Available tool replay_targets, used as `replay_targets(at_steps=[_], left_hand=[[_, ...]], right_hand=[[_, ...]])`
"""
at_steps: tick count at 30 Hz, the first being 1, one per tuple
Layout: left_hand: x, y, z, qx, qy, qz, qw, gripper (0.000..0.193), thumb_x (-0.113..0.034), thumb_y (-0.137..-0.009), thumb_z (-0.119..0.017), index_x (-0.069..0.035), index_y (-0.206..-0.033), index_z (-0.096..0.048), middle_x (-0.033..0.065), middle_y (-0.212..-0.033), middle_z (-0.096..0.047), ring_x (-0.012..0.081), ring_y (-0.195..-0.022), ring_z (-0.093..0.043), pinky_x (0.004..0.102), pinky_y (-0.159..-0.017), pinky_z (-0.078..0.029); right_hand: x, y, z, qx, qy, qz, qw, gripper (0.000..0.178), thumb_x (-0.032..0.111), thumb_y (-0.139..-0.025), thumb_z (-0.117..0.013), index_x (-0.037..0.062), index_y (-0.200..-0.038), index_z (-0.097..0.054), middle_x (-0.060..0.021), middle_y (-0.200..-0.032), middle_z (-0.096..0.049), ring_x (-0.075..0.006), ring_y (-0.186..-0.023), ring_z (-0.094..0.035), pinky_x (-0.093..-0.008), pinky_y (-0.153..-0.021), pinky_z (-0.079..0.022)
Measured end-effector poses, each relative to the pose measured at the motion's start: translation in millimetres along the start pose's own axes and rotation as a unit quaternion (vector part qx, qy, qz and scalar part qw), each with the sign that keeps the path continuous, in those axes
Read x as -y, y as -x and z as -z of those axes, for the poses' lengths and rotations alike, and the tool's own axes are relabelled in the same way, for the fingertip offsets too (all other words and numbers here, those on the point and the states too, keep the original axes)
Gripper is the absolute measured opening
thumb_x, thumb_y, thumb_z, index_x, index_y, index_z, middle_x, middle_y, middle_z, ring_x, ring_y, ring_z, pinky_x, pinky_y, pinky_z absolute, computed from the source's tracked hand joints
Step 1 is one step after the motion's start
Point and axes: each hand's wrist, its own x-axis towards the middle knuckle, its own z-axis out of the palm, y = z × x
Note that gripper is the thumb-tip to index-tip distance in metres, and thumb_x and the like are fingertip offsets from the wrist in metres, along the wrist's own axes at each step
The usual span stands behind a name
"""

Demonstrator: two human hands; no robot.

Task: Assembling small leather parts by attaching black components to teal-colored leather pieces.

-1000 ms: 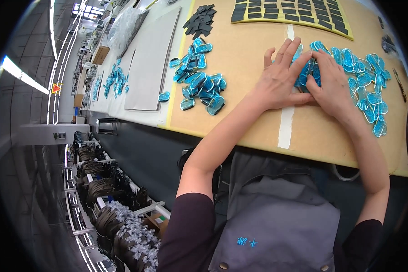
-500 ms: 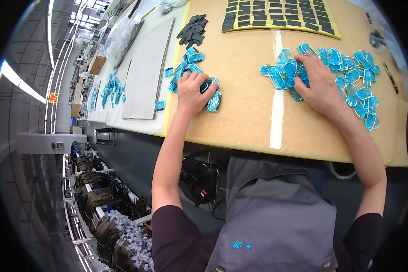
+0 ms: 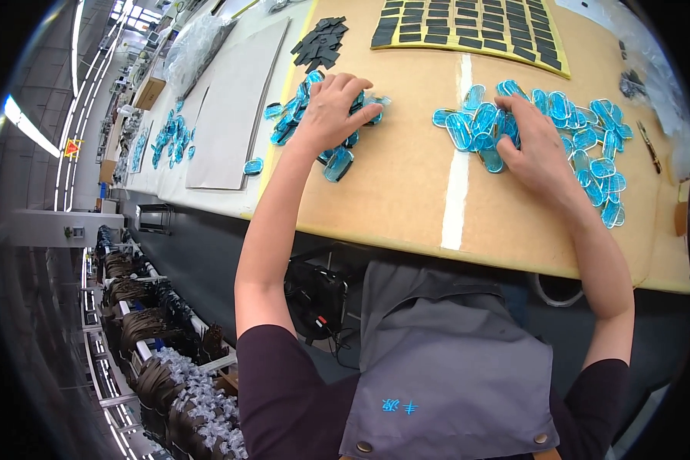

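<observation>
My left hand (image 3: 336, 107) lies palm down on a heap of blue see-through oval pieces (image 3: 299, 123) at the left of the brown board (image 3: 406, 192), its fingers curled over several of them. My right hand (image 3: 535, 146) rests on a second, wider spread of the same blue oval pieces (image 3: 590, 146) to the right of a white tape strip (image 3: 458, 176). Whether its fingers pinch one piece I cannot tell.
Rows of small black rectangles on a yellow sheet (image 3: 475, 27) lie at the far edge, with a loose pile of black pieces (image 3: 322, 42) to their left. A grey sheet (image 3: 230, 107) and more blue pieces (image 3: 169, 138) lie further left. Racks of brown bundles (image 3: 153, 345) stand below.
My left hand left the right-hand spread and moved across the tape to the left heap, where it has slid a little farther forward. My right hand stayed on the right spread.
</observation>
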Motion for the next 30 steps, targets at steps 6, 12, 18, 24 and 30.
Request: replay_targets(at_steps=[6, 12, 18, 24, 30], left_hand=[[6.2, 1.6, 13.9, 0.144, 0.104, 0.063, 0.982, 0.048, -0.031, -0.082, -0.075, -0.012, -0.124, -0.062, 0.0066, -0.122, -0.063, 0.0243, -0.12, -0.052, 0.0389, -0.109, -0.032], [3.8, 3.7, 10.5, 0.049, 0.033, -0.031, 0.998, 0.031, -0.016, -0.082, -0.073, -0.009, -0.111, -0.065, 0.0077, -0.115, -0.064, 0.0241, -0.116, -0.054, 0.0392, -0.102, -0.036], [6.6, 1.9, 13.4, 0.053, 0.123, 0.049, 0.99, 0.026, -0.009, -0.083, -0.07, -0.005, -0.108, -0.065, 0.0098, -0.104, -0.065, 0.0282, -0.104, -0.059, 0.0369, -0.09, -0.048], [-34.7, -23.2, 12.1, -0.039, 0.696, 0.175, 0.695, 0.027, -0.005, -0.096, -0.057, -0.001, -0.123, -0.057, 0.0155, -0.119, -0.065, 0.0217, -0.109, -0.063, 0.0309, -0.089, -0.053], [-112.9, -58.6, -30.4, 0.047, 0.806, 0.137, 0.573, 0.024, -0.008, -0.097, -0.058, -0.001, -0.12, -0.056, 0.0124, -0.11, -0.065, 0.0201, -0.1, -0.065, 0.0296, -0.086, -0.053]], right_hand=[[-6.0, -0.2, -1.7, -0.006, -0.005, 0.012, 1.0, 0.046, 0.013, -0.082, -0.056, 0.001, -0.126, -0.053, -0.0175, -0.133, -0.055, -0.0316, -0.134, -0.044, -0.0426, -0.11, -0.034], [3.9, 1.7, 5.2, 0.004, -0.031, 0.018, 0.999, 0.047, 0.009, -0.081, -0.057, 0.0044, -0.127, -0.053, -0.0161, -0.132, -0.054, -0.0315, -0.132, -0.045, -0.0427, -0.108, -0.035], [5.8, 3.7, -2.6, -0.032, -0.047, 0.103, 0.993, 0.053, -0.005, -0.075, -0.056, 0.0077, -0.127, -0.056, -0.015, -0.133, -0.053, -0.0338, -0.128, -0.047, -0.0435, -0.107, -0.036], [4.6, -1.0, -0.5, -0.114, -0.221, 0.152, 0.957, 0.038, -0.001, -0.079, -0.058, 0.0045, -0.116, -0.06, -0.0128, -0.118, -0.059, -0.0305, -0.116, -0.053, -0.0397, -0.101, -0.04], [15.1, 9.3, 10.5, -0.07, -0.411, 0.019, 0.909, 0.021, 0.018, -0.091, -0.07, 0.0052, -0.107, -0.065, 0.0014, -0.089, -0.064, -0.0038, -0.074, -0.056, -0.0217, -0.062, -0.044]])
